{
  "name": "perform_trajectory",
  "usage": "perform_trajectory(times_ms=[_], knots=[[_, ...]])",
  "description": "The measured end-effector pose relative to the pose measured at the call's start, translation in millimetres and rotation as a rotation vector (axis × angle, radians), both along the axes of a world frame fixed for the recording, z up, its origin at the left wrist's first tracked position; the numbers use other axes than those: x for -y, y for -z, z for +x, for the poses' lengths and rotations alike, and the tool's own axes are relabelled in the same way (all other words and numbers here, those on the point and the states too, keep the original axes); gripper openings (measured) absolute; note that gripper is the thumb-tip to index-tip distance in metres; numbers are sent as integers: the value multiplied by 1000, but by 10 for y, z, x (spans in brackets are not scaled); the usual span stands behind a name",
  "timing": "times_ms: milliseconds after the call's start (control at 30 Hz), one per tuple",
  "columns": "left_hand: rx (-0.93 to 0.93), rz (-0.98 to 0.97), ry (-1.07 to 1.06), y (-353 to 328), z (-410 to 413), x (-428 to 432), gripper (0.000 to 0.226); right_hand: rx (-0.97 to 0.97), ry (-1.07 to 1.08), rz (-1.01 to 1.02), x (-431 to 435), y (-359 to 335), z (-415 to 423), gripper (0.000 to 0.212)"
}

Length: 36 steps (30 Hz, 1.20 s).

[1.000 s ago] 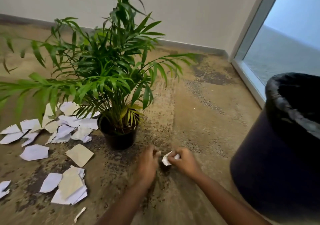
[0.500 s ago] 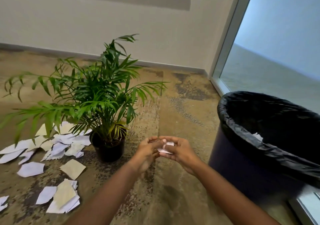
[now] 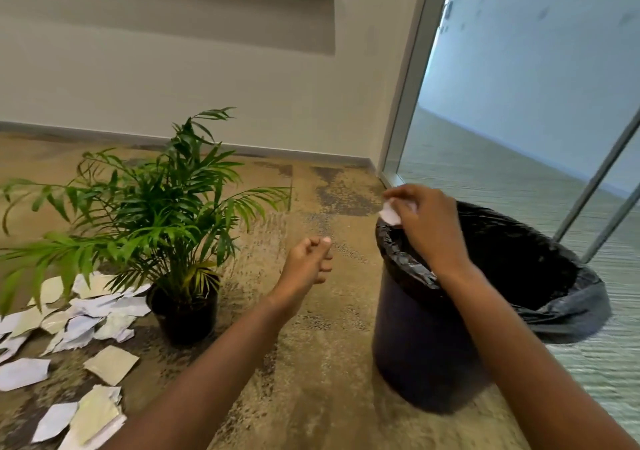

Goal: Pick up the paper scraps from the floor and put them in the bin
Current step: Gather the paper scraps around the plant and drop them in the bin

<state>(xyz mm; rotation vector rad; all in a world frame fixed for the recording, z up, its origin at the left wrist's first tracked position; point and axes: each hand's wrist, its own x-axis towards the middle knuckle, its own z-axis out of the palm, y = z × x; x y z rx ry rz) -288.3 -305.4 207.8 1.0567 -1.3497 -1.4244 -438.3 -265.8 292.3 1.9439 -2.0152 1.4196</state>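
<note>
The right hand (image 3: 424,222) is up over the far-left rim of the bin (image 3: 426,338), w/ its grip pinched on a small white paper scrap (image 3: 390,211). The scrap hangs from the fingertips just above the black bin liner (image 3: 571,306), not in the bin yet. The left hand (image 3: 310,264) floats in the air to the left of the bin, near the middle of the floor; its fingers are curled in loose & it holds nothing. The bin is dark and round and sits on the carpet (image 3: 322,380) at the right, next to a glass wall (image 3: 519,103). A potted palm (image 3: 162,214) in a black pot (image 3: 185,314) stands to the left of the hands. More paper scraps (image 3: 86,314) lie in a messy bunch on the floor at the far left, some just beside the pot, some nearer the person. They are white & pale cream, w/ torn edges, and a few lie on top of each other.
</note>
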Motion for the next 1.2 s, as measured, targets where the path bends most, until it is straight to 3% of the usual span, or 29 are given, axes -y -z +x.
perform_trajectory(times_ms=[200, 300, 367, 433, 567, 700, 833, 967, 1067, 1200], knots=[[611, -161, 10, 489, 335, -28, 20, -187, 278, 378, 30, 165, -627, 27], [801, -123, 65, 614, 641, -31, 10, -204, 284, 692, 63, 245, -709, 33], [972, -124, 121, 673, 868, -47, 18, -256, 265, 856, 79, 243, -671, 49], [1201, -135, 180, 710, 1110, -78, 33, -337, 274, 817, 122, 208, -572, 57], [1487, -144, 265, 760, 1618, -138, 42, -436, 259, 451, 199, 82, -130, 43], [1638, -118, 239, 789, 2127, -200, 44, -381, -8, 275, 238, 41, 640, 25], [1744, -88, 281, 832, 2524, -304, 57, -400, -239, 423, 314, 303, 1419, 23], [1671, -22, 203, 1003, 2958, -430, 56, -495, -481, 600, 326, 787, 2111, 27], [1582, 101, 58, 1244, 3216, -543, 67, -546, -661, 764, 276, 1269, 2517, 24], [1457, 296, -135, 1625, 3461, -715, 77, -643, -750, 1002, 104, 2004, 2946, 62]])
